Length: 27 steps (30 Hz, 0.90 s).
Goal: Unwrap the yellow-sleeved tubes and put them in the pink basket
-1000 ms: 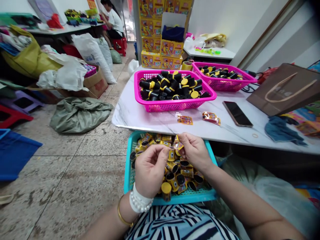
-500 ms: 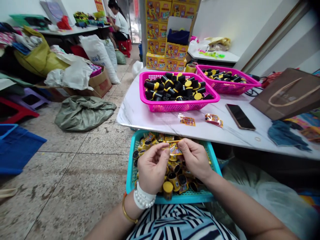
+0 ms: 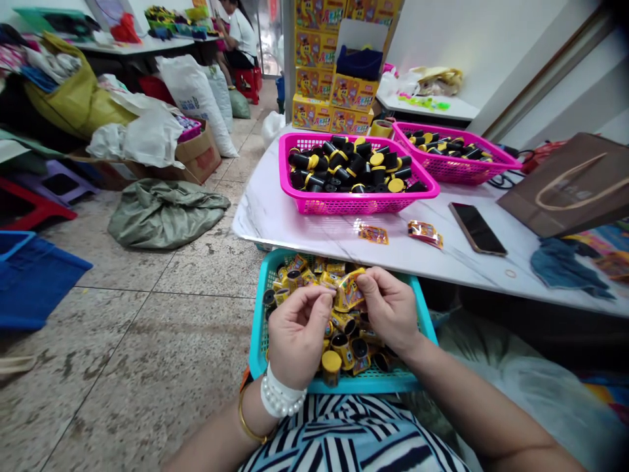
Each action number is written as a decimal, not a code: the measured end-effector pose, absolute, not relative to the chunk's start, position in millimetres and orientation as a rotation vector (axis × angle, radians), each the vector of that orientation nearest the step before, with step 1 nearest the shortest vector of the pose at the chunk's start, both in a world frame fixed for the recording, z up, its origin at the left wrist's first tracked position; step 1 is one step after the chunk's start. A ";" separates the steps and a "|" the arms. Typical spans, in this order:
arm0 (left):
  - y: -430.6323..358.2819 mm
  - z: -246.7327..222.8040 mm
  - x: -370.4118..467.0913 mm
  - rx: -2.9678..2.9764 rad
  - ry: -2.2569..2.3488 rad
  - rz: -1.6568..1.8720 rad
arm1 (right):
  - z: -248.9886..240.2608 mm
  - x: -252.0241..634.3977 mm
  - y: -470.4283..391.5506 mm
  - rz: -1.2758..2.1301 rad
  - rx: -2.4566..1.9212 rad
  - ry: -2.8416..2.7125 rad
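Note:
A shiny yellow printed plastic sleeve (image 3: 350,292) is held up in front of me, bulging slightly open. My right hand (image 3: 392,313) pinches its right edge between thumb and fingers. At its left edge, the thumb and forefinger of my left hand (image 3: 299,337) are pressed together on it. Below both hands a turquoise basket (image 3: 256,341) holds many small black cylinders wrapped in yellow printed sleeves; one with a yellow cap (image 3: 331,367) stands near its front edge. My hands hide part of the basket's contents.
On the white table (image 3: 314,229) stand a pink basket (image 3: 363,206) of black cylinders with yellow caps and a second pink basket (image 3: 466,172). Flat printed sleeves (image 3: 425,233), a phone (image 3: 476,228) and a brown paper bag (image 3: 565,187) lie rightward. A person (image 3: 240,36) sits far back.
The sleeve between my hands has turned and bulged, showing its printed side larger and more upright. My right hand has shifted slightly right; the view has tilted down slightly.

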<state>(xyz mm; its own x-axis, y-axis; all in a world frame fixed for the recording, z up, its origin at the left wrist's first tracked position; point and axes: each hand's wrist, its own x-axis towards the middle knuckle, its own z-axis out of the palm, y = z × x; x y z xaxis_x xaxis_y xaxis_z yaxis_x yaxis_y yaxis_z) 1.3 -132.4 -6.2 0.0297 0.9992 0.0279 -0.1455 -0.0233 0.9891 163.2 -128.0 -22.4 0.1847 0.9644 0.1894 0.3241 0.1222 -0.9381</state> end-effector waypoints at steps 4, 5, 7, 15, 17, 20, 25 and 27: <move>-134.5 -10.7 4.1 1.068 1.066 1.236 | -21.9 160.2 -129.6 0.725 -1.398 -1.367; -134.2 -12.3 4.9 1.057 1.067 1.233 | -21.0 159.3 -129.7 0.698 -1.392 -1.392; -132.4 -15.2 5.9 1.048 1.072 1.246 | -18.8 157.3 -129.5 0.632 -1.373 -1.461; -114.5 -27.7 -5.8 1.203 1.135 1.340 | -20.0 147.5 -122.8 0.352 -1.238 -1.805; -111.8 -31.6 -8.5 1.101 1.153 1.285 | -20.3 146.1 -118.2 0.319 -1.187 -1.849; -110.6 -34.2 -10.2 0.911 1.108 1.167 | -6.8 156.1 -102.2 0.374 -1.133 -1.943; -103.6 -24.9 -12.8 0.723 1.007 1.063 | 60.8 225.8 -27.0 -0.167 -1.581 -1.896; -95.8 -18.0 -13.9 0.649 0.973 0.998 | 86.0 259.5 14.0 -0.294 -2.076 -1.991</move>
<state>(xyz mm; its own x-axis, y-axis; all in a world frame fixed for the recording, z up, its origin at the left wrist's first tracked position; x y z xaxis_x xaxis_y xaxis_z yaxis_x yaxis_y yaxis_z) -13.9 -95.8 -18.0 0.2053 0.9069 -0.3680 -0.3907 0.4207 0.8188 259.5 14.0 86.0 0.0465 0.9482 0.3142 0.9986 -0.0357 -0.0399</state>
